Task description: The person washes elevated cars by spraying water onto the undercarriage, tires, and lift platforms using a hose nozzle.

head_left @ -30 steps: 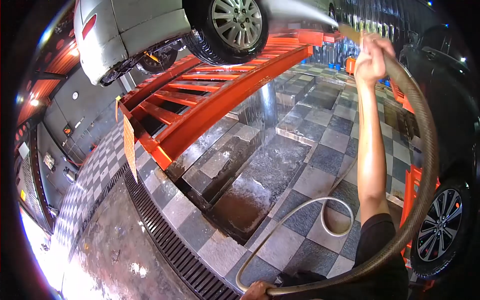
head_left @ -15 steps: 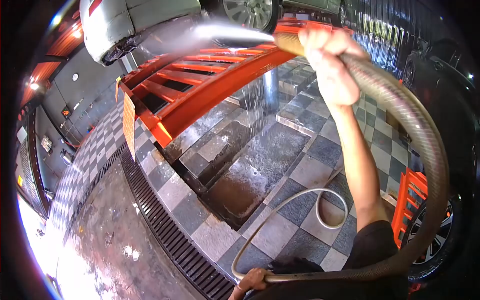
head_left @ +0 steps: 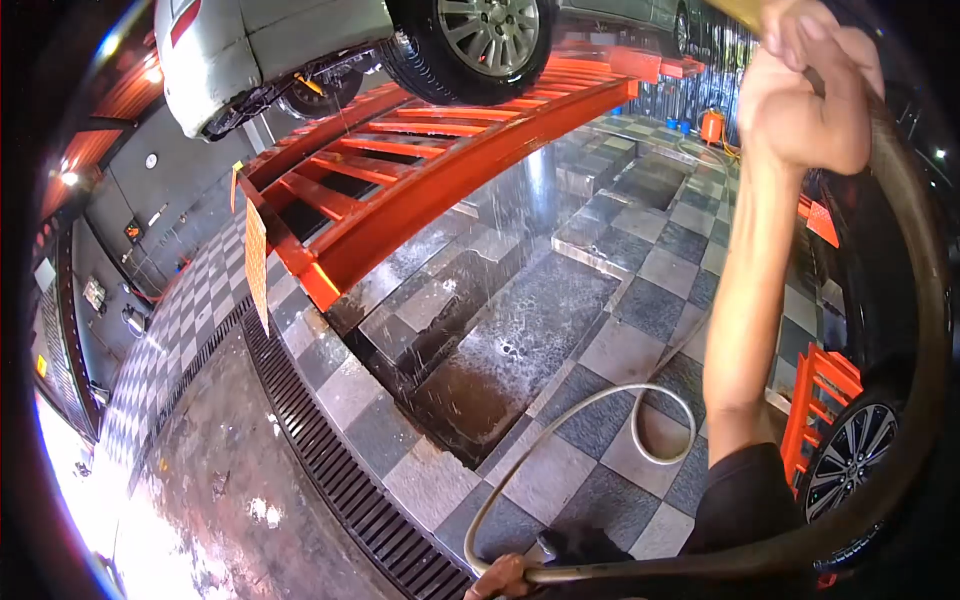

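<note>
My right hand (head_left: 808,95) is raised at the upper right, its fingers wrapped round a thick hose (head_left: 930,270). A brass-coloured nozzle (head_left: 738,10) pokes out beyond that hand and is partly cut off by the top edge. The hose bends down the right side and runs across to my left hand (head_left: 505,576), which is closed around it low in the view. From there a thinner-looking length loops over the tiles. Ahead, a silver car (head_left: 300,45) with a wet wheel (head_left: 490,40) sits up on an orange lift (head_left: 430,185). Water drips from the lift.
Beneath the lift is a wet recessed pit (head_left: 530,310) with stepped edges. Checkered tiles (head_left: 630,345) surround it, and a slotted drain grate (head_left: 310,430) runs along the left. A dark car's wheel (head_left: 852,460) and an orange ramp part (head_left: 822,400) stand close on my right.
My right hand has moved up and to the right with the hose and nozzle. The water jet that hit the car's underside is no longer in view. My left hand stays nearly in place.
</note>
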### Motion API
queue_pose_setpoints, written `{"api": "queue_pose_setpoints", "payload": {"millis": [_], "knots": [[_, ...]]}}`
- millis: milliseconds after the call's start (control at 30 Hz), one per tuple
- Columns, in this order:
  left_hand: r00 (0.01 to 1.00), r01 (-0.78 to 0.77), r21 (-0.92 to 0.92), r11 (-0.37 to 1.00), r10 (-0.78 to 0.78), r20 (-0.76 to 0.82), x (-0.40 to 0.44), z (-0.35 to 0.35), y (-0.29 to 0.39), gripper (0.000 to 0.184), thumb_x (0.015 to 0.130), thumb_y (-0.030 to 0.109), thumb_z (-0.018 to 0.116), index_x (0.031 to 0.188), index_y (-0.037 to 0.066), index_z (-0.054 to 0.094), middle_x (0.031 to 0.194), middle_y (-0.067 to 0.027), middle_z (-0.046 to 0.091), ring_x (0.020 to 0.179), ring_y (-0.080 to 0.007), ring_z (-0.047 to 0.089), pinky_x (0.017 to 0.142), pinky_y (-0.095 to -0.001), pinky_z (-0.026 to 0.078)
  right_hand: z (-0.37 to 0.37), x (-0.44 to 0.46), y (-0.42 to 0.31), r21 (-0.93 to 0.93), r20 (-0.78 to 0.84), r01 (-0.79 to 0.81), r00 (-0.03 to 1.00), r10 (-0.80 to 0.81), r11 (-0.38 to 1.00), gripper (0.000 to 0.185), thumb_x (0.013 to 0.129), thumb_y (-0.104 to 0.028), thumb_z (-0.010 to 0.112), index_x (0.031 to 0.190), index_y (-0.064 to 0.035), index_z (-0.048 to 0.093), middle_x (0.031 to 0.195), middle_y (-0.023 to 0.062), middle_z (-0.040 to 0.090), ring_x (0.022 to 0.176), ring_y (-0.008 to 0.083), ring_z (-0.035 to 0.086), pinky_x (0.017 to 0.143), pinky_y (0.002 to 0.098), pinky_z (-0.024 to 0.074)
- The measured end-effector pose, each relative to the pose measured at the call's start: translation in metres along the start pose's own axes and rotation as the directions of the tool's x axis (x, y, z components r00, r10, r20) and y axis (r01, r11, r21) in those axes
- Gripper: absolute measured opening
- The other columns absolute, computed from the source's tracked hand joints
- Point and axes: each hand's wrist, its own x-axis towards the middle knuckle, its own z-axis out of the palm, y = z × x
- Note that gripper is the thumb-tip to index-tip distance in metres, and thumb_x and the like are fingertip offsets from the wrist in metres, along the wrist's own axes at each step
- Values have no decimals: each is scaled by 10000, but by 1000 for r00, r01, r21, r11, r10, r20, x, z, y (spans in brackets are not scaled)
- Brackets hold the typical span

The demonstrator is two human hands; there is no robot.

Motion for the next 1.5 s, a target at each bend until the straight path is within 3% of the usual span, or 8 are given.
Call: {"api": "queue_pose_setpoints", "payload": {"millis": [133,200,333,600,833,1067,1167,1500], "knots": [[970,190,-140,972,-164,179,-14,-8,39,306,661,165,650,958,94,671,849,-140,667,772,-284,645,684,-360,495,56,-37,-12,69,56,182,981,-186,981,80,739,-30,482,674,-23,438,611,83,403,593,173,382,652,386,330],[972,203,-230,952,-167,167,-21,-16,54,262,648,160,645,896,86,677,781,-142,663,731,-292,643,666,-367,493,65,-65,-47,101,-59,-326,941,332,940,60,746,-47,493,704,-30,454,626,87,440,599,172,401,687,396,342],[924,200,-220,955,-109,366,-39,-35,67,279,619,184,668,875,72,672,753,-137,661,714,-294,641,649,-377,492,45,-109,-91,-90,-210,-455,878,430,886,97,746,-66,498,682,-48,428,619,75,436,600,168,405,820,435,357],[946,11,2,1000,-11,323,-157,6,41,324,594,226,614,899,144,687,704,-139,641,696,-328,625,638,-397,490,95,32,-233,-220,-307,-107,951,36,970,136,718,-78,434,603,-101,365,561,31,328,598,171,351,846,498,339],[955,-109,-39,993,115,275,-291,83,17,383,524,178,638,898,103,674,757,-157,643,738,-332,617,686,-410,483,229,32,-391,-182,-29,-395,918,397,901,161,736,-90,446,602,-107,358,585,25,329,602,162,335,821,469,328],[964,-159,-115,981,179,194,-350,113,39,369,568,180,639,923,85,678,791,-162,654,768,-324,628,708,-393,488,277,106,-438,-246,-301,-197,946,119,949,151,702,-81,470,593,-90,367,561,23,314,566,153,313,797,432,353],[957,-136,-161,978,171,234,-360,124,46,377,570,173,636,928,63,674,806,-177,654,771,-333,628,716,-393,489,274,96,-449,-22,8,-243,970,243,970,120,734,-39,492,637,-50,422,562,57,390,546,164,360,717,409,372],[950,-101,-105,989,127,284,-386,116,43,392,564,153,590,939,82,680,807,-187,648,772,-344,624,727,-404,490,292,99,-467,-116,-60,-180,983,173,977,68,735,-17,502,678,-7,465,597,87,455,581,179,430,736,425,421]]}}
